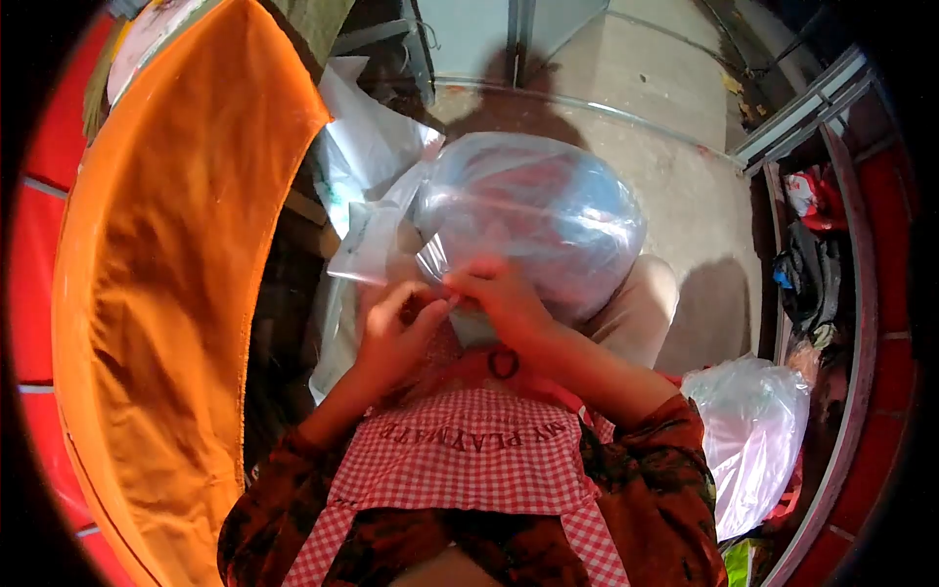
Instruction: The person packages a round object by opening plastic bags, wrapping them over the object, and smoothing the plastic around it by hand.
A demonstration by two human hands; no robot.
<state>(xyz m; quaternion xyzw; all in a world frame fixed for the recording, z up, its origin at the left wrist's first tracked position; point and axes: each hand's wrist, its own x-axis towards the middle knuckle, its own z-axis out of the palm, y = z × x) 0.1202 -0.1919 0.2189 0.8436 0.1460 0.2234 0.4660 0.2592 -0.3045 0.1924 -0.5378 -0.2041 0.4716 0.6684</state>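
- Where the room opens out, a pale floor (pixel 704 176) is seen, its far edge bounded by grey-blue panels (pixel 465 34).
- Along the floor's left side, an orange cloth (pixel 186 264) is draped, its length running away from the body.
- Just beyond the hands and mostly to the right, a large clear bag (pixel 548 210) is placed, something blue enclosed in it; its long axis is turned across the view, and it is approached most nearly by the right hand. What it is borne by cannot be told.
- Beside the floor's near right edge, a smaller bag (pixel 748 430) with pinkish contents is seen.
- Left of the large bag, a pale printed packet (pixel 362 245) is seen.
- The left hand (pixel 399 328) and the right hand (pixel 504 303) are brought together, thumbs and fingers apparently pinched on one small piece.
- By that pinch, a shiny clear film (pixel 431 257) is held just past the fingertips, its long axis pointed away and slightly left; whether it is joined to the packet cannot be told.
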